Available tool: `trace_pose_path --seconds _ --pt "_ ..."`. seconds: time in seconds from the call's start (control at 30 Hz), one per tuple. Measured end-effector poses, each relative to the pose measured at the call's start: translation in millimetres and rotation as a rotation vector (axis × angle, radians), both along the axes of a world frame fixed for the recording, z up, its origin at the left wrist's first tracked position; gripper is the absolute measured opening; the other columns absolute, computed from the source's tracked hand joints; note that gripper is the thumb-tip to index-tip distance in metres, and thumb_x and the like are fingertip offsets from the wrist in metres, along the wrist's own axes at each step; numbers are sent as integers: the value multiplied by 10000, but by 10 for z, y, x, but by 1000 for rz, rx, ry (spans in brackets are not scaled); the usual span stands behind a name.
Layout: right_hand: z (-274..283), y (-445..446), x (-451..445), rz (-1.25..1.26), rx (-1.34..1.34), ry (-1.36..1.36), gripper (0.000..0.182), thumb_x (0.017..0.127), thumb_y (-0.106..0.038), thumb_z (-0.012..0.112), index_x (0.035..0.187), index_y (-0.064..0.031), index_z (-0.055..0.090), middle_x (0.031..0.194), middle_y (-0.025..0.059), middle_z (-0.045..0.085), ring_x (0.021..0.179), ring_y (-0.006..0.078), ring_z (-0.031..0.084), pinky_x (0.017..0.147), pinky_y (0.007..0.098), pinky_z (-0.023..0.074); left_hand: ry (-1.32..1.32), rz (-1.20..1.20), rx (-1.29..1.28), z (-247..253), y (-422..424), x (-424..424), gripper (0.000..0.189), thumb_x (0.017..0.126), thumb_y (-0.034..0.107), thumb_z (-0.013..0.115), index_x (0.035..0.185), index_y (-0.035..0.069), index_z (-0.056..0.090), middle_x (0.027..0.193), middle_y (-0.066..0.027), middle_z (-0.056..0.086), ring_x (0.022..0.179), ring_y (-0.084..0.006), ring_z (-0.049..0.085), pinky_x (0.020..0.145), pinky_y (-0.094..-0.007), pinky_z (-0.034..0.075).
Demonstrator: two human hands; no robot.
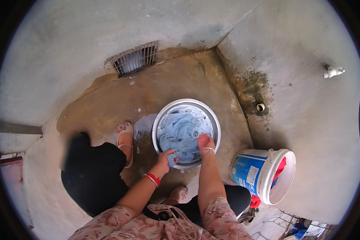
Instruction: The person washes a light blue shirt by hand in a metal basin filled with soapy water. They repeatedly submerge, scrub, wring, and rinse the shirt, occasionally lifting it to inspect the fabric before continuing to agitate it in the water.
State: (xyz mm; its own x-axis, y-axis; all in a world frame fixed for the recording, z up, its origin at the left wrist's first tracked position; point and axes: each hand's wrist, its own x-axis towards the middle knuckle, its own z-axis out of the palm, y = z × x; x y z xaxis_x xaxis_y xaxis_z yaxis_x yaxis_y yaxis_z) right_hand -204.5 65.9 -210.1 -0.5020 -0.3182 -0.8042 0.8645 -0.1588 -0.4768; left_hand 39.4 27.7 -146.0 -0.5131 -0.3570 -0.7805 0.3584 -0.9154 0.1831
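Note:
A round metal basin (217, 126) stands on the wet concrete floor in front of me, holding sudsy water and a light blue cloth (180, 132). At the basin's near left edge, my left hand (166, 159) grips a bunched end of this cloth. My right hand (205, 142) is over the basin's right side, palm up with its fingers extended, beside the cloth; whether it touches the cloth or water I cannot tell.
At right, a white and blue plastic bucket (249, 169) with red and dark cloth inside leans near the wall. A barred drain opening (136, 58), a pipe stub (260, 107) and a tap (333, 72) are at the walls. My feet flank the basin's near left side.

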Motion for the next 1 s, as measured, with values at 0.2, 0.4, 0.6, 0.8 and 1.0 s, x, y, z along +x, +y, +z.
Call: trace_pose_path --seconds 0.2,0.4,0.6,0.8,1.0 --pt "-480 -252 402 904 502 693 254 807 -229 491 946 -44 597 883 149 632 824 278 615 721 383 486 -216 -130 -22 119 -101 -62 213 791 163 553 900 -18 577 800 -126 617 624 -216 600 535 -326 506" --pt "203 -714 7 1856 950 1224 287 736 -237 547 910 -25 630 926 174 626 863 327 601 776 399 469 -181 -186 -19 72 -23 -270 239 811 146 521 967 -28 573 872 -125 630 737 -229 626 661 -328 515" --pt "1973 -1006 -156 1805 326 1405 386 767 -227 581 1113 -57 564 1036 166 602 950 280 585 809 350 460 -196 -153 -36 -196 218 -307 244 806 143 530 970 -33 572 891 -129 630 761 -238 626 706 -336 509" --pt "1997 -543 -300 863 -570 150 286 866 -200 442 1107 -87 546 1082 145 587 896 250 581 786 362 482 -169 -327 -74 93 388 -591 320 703 260 624 927 33 611 878 -77 607 770 -198 561 668 -339 439" --pt "1888 -150 249 1907 523 1230 418 862 -307 435 1197 -63 489 1028 127 560 953 280 511 913 337 390 -285 -219 -187 -314 575 -555 358 701 325 620 849 -1 627 823 -108 619 753 -206 561 642 -333 432"
